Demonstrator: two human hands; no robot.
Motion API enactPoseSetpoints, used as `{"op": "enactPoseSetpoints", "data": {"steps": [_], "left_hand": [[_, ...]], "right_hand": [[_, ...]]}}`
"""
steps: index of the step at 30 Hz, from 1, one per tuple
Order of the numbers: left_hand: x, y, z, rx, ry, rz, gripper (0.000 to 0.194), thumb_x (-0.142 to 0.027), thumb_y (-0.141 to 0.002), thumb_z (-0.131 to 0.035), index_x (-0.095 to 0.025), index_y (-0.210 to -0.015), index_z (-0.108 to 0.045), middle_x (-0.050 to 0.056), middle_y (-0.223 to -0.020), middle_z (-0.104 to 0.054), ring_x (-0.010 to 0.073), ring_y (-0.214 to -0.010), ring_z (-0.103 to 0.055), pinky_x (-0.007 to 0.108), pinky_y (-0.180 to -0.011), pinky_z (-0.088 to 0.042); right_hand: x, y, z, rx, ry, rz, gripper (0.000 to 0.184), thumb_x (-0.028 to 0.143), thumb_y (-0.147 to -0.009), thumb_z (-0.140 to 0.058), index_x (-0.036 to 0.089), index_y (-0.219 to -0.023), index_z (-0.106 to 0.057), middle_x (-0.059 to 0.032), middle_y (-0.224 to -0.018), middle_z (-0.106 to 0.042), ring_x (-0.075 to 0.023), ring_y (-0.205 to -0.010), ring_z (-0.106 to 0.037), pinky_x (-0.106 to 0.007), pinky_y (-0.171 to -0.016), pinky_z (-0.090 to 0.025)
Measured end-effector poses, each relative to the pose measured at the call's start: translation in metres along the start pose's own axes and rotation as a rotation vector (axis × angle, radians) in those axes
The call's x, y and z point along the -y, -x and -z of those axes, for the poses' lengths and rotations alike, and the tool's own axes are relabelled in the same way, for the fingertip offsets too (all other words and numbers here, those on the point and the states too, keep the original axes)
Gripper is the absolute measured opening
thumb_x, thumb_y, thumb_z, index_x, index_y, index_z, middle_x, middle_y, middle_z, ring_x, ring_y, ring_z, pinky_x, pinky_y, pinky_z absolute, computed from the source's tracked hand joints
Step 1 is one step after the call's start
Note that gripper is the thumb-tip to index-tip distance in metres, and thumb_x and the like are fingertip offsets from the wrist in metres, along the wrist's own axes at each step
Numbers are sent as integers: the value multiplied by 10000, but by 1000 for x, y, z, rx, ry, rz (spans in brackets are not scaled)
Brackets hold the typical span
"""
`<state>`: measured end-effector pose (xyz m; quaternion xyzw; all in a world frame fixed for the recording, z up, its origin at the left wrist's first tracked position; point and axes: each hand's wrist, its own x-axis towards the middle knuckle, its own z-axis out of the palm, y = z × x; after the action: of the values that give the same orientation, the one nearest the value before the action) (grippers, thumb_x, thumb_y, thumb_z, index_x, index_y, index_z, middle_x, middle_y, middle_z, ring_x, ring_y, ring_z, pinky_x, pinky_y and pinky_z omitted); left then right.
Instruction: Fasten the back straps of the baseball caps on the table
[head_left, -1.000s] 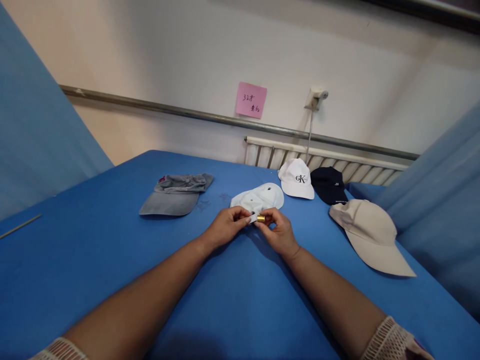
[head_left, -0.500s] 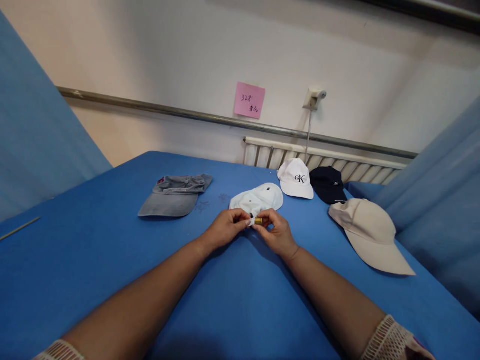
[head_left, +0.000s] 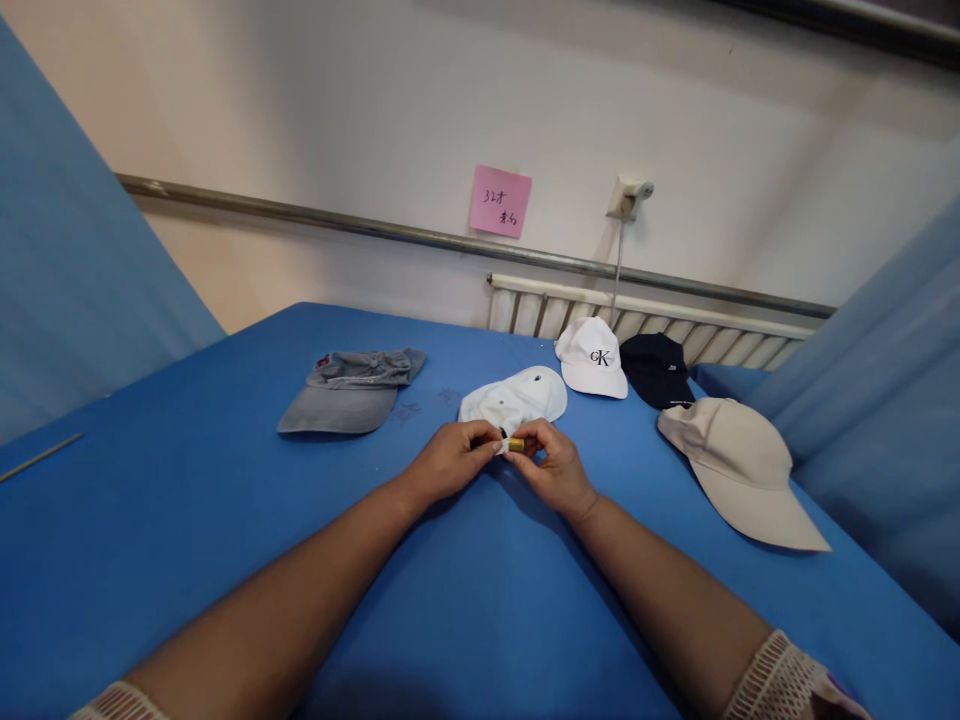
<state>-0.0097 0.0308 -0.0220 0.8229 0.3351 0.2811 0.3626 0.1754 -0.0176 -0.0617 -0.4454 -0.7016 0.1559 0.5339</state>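
A pale blue baseball cap [head_left: 516,398] lies on the blue table with its brim to the right and its back toward me. At its near edge my left hand [head_left: 457,456] pinches the end of the cap's pale strap [head_left: 503,447]. The fingers of my right hand [head_left: 553,464] are closed on a small gold buckle [head_left: 517,444] on that strap. Strap and buckle meet between my two hands, and the fingertips partly cover them. I cannot tell whether the strap runs through the buckle.
A grey cap [head_left: 341,395] lies to the left. At the back right stand a white cap [head_left: 592,360] and a black cap [head_left: 657,368], with a beige cap [head_left: 742,460] nearer. A thin stick [head_left: 41,458] lies far left. A radiator [head_left: 525,305] is behind the table [head_left: 225,480].
The gold buckle has tilted and dropped slightly, and less of it shows between my fingers. Both hands stay at the cap's back edge. The other caps have not moved.
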Motion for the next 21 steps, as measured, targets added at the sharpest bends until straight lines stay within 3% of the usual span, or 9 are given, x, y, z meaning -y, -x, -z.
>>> {"op": "enactPoseSetpoints", "data": {"steps": [8, 21], "left_hand": [[-8, 1, 2, -98, -4, 19, 194, -306, -832, -538, -171, -866, -674, 10, -800, -685, 155, -736, -588, 258, -683, -430], [-9, 2, 6, -32, -62, -11, 214, -299, -828, -533, -174, -822, -706, 10, -752, -680, 152, -690, -578, 250, -634, -410]], "right_hand": [[4, -1, 1, 17, -18, -9, 162, 233, -808, -660, 219, -959, -604, -18, -838, -640, -157, -727, -616, -293, -673, -532], [1, 0, 1, 72, -19, 33, 143, 207, -811, -658, 223, -945, -610, -15, -854, -620, -151, -735, -598, -289, -680, -530]]}}
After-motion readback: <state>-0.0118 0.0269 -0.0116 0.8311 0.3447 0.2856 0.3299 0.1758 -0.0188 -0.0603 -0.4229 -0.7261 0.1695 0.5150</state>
